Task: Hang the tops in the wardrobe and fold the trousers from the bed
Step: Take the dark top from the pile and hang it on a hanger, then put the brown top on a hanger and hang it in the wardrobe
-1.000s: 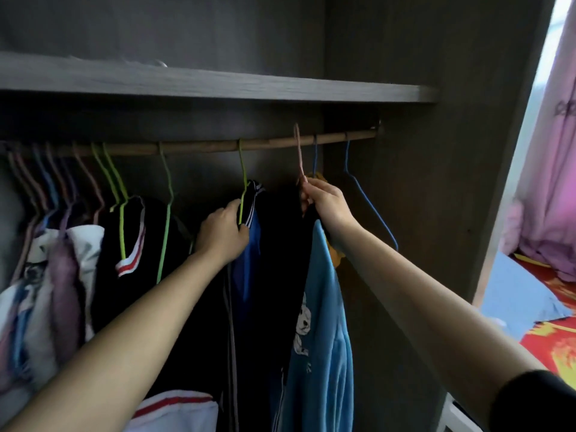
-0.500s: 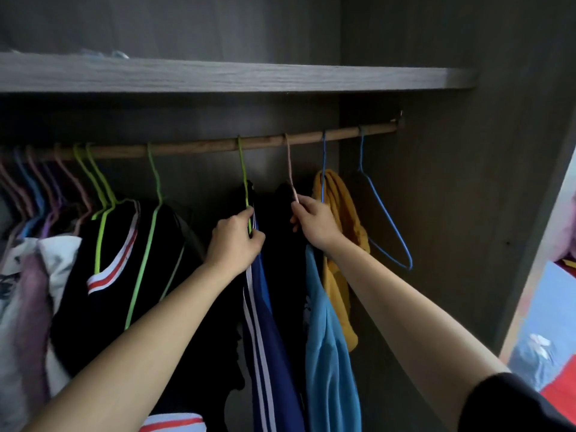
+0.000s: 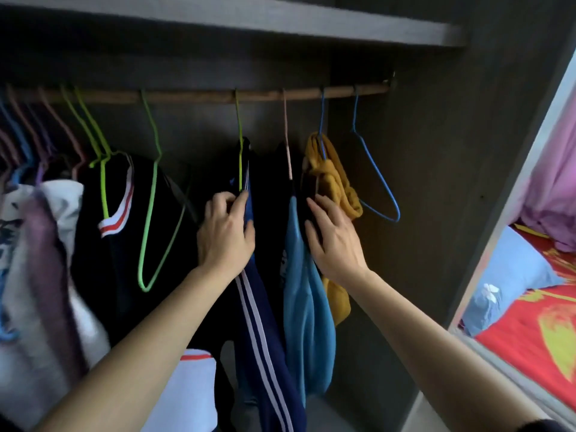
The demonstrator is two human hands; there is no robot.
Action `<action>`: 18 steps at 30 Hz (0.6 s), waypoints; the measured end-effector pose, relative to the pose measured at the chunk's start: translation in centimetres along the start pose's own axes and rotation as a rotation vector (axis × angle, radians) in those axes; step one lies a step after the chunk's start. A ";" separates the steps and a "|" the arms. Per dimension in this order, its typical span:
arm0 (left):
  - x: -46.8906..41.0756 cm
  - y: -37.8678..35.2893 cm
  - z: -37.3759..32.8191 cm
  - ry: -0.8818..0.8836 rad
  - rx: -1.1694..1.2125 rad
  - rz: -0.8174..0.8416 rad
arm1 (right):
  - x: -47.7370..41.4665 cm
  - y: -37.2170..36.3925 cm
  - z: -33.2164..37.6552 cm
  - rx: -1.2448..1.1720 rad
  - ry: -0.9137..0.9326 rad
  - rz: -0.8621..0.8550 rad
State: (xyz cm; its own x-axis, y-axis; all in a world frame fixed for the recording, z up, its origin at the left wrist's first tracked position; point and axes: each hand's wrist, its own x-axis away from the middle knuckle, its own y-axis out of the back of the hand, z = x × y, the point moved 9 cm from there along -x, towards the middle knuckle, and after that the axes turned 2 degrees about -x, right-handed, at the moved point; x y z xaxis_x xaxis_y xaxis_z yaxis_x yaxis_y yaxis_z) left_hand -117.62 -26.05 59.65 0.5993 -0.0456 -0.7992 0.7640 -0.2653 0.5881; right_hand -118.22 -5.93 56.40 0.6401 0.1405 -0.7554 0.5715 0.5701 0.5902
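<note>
My left hand (image 3: 226, 232) is curled round the neck of the navy top with white stripes (image 3: 265, 338), gripping the cloth just under the stem of its green hanger (image 3: 239, 135). Just to the right hangs the blue top (image 3: 305, 322) on a pink hanger (image 3: 286, 135). My right hand (image 3: 335, 235) lies against its shoulder with fingers nearly straight, holding nothing, and sits between that top and the yellow top (image 3: 335, 179) bunched on the next hanger. All three hang from the wooden rail (image 3: 193, 96) under the wardrobe shelf (image 3: 280, 23).

Past the yellow top a bare blue hanger (image 3: 378, 182) hangs at the rail's right end. Left of my hand are a bare green hanger (image 3: 152, 213) and a black top with a red and white collar (image 3: 124, 244), then more clothes, blurred. Outside the wardrobe on the right I can see the bed (image 3: 530, 338) with its red cover.
</note>
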 end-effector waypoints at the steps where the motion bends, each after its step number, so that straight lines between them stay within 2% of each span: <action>1: 1.5 -0.3 -0.3 -0.027 -0.005 0.001 | 2.1 -0.3 0.1 0.068 0.026 0.015; 5: 7.2 -1.1 -1.8 -0.071 0.060 -0.064 | 9.2 -1.0 -1.5 0.247 -0.040 0.146; 8: 11.4 -1.8 -3.2 -0.041 0.184 -0.085 | 13.4 0.8 -3.7 0.334 -0.134 0.179; 11: 15.9 -2.9 -5.9 -0.022 0.267 -0.017 | 17.4 4.0 -6.1 0.427 -0.243 0.177; 18: 18.1 -4.2 -16.1 -0.198 0.347 0.160 | 24.6 12.2 -11.3 0.524 -0.493 0.153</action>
State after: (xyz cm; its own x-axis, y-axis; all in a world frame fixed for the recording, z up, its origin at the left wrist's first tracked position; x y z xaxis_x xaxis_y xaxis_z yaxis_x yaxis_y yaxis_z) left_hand -106.14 -10.31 44.69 0.6205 -0.2880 -0.7294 0.5190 -0.5465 0.6573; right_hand -101.34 13.65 41.83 0.8183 -0.2635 -0.5108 0.5489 0.0944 0.8306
